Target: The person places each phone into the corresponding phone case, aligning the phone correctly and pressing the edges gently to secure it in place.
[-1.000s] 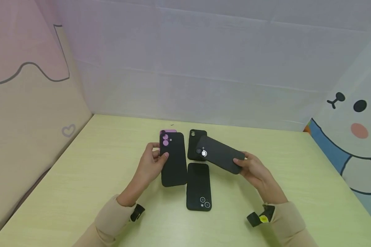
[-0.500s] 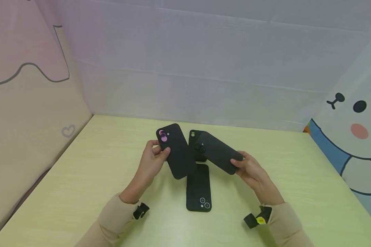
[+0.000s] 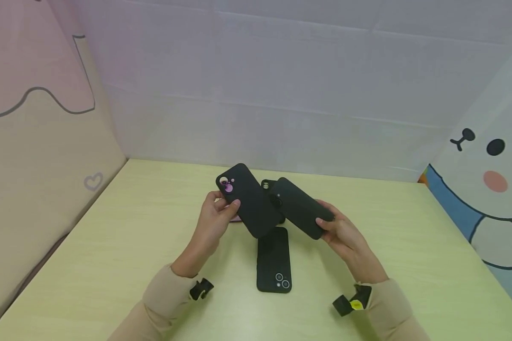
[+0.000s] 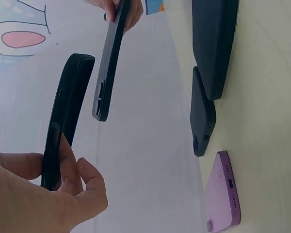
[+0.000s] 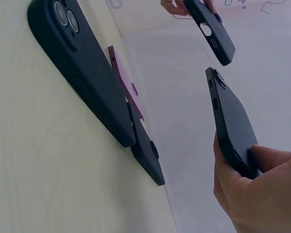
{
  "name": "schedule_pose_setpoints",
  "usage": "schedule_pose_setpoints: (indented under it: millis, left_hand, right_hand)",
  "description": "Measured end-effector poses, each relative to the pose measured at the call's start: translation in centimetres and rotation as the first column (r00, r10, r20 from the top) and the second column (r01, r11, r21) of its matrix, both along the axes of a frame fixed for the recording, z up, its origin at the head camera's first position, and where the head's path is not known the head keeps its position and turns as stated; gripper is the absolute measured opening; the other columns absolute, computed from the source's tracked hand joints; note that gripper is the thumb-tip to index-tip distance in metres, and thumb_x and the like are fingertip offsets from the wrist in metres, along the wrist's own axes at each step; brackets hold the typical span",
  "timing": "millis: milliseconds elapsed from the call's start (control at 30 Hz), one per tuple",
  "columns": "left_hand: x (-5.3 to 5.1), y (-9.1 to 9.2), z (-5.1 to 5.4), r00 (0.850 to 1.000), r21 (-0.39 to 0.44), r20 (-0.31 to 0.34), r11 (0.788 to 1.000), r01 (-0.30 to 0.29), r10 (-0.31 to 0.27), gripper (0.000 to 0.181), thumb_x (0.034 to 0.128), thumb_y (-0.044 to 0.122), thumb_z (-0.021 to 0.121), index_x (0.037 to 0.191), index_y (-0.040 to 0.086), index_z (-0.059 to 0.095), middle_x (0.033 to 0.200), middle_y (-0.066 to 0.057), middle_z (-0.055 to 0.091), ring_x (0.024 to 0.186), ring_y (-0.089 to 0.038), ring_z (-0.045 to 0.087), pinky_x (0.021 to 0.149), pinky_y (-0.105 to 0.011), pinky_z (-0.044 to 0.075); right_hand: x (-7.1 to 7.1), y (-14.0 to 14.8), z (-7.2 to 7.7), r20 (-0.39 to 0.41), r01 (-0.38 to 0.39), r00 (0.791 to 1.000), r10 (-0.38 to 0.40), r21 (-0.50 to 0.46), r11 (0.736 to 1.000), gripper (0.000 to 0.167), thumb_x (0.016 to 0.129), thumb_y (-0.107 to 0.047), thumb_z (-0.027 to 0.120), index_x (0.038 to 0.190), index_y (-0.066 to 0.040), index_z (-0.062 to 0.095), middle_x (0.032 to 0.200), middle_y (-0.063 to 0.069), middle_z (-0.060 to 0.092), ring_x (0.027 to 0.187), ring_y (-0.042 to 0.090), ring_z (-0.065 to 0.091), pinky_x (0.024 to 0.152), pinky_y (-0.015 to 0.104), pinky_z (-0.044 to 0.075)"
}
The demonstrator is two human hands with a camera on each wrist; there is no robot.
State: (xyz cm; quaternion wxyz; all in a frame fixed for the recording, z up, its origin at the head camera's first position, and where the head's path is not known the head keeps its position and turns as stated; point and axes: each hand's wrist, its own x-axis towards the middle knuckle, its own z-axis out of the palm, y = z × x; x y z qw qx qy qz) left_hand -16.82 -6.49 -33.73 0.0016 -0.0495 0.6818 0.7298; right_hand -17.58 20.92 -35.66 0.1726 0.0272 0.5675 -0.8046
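My left hand [image 3: 213, 220] pinches a black phone case [image 3: 253, 203] by its left edge, thumb on the back. Pink shows through its camera holes. My right hand [image 3: 345, 237] grips the lower end of a black phone [image 3: 303, 210], its camera lenses toward the case. Both are held tilted above the table, top ends apart in the right wrist view. Below the case lies a purple phone [image 4: 223, 196], mostly hidden in the head view. Another black phone or cased phone [image 4: 202, 119] lies behind, partly covered. Nearest me lies a black phone with silver-ringed lenses [image 3: 274, 263].
The pale yellow table [image 3: 153, 265] runs back to a white cloth wall [image 3: 281, 94]. Printed side panels stand at left [image 3: 47, 166] and right [image 3: 503, 227]. A black wrist camera is strapped at each sleeve.
My left hand has lifted the phone case off the purple phone, tilting it and moving it rightward. The right hand has drawn its phone slightly left and upward, so the two are closer.
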Motion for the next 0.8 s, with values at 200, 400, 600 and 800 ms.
schedule_pose_setpoints:
  millis: [200,400,600,800]
  left_hand:
    - [-0.1,0.6,0.2,1.0,0.045,0.013,0.999,-0.019,0.018,0.041,0.0884,0.001,0.056,0.123,-0.002,0.035,0.123,-0.023,0.055,0.103,-0.029,0.061,0.09,-0.042,0.048]
    - [-0.2,1.0,0.2,0.999,0.071,0.014,0.997,-0.03,0.029,0.042,0.0873,-0.001,0.057,0.124,-0.003,0.035,0.122,-0.024,0.055,0.096,-0.022,0.062,0.081,-0.033,0.053]
    - [-0.3,1.2,0.2,0.999,0.1,0.01,0.994,-0.036,0.035,0.045,0.087,-0.002,0.057,0.126,-0.001,0.034,0.123,-0.023,0.055,0.099,-0.022,0.06,0.079,-0.032,0.054]
    - [-0.4,1.3,0.1,0.999,0.12,0.003,0.991,-0.053,0.053,0.045,0.0866,-0.002,0.057,0.126,-0.001,0.035,0.122,-0.023,0.056,0.096,-0.019,0.061,0.085,-0.038,0.051]
  right_hand:
    - [0.0,-0.1,0.1,0.016,0.007,1.0,-0.006,-0.019,1.0,0.053,0.091,0.01,0.037,0.137,-0.015,0.03,0.138,0.01,0.024,0.107,0.01,0.051,0.087,0.02,0.045]
    - [0.0,-0.2,0.2,0.022,0.009,1.0,-0.008,-0.026,1.0,0.05,0.091,0.01,0.038,0.135,-0.015,0.032,0.134,0.008,0.029,0.104,0.009,0.053,0.085,0.02,0.047]
    - [0.1,-0.4,0.4,0.021,-0.001,1.0,0.002,-0.028,1.0,0.049,0.092,0.01,0.038,0.134,-0.014,0.032,0.131,0.007,0.031,0.102,0.008,0.054,0.083,0.02,0.047]
    - [0.1,-0.6,0.5,0.009,-0.017,1.0,0.017,-0.03,0.999,0.047,0.091,0.01,0.039,0.132,-0.014,0.036,0.129,0.006,0.034,0.102,0.009,0.054,0.083,0.021,0.047]
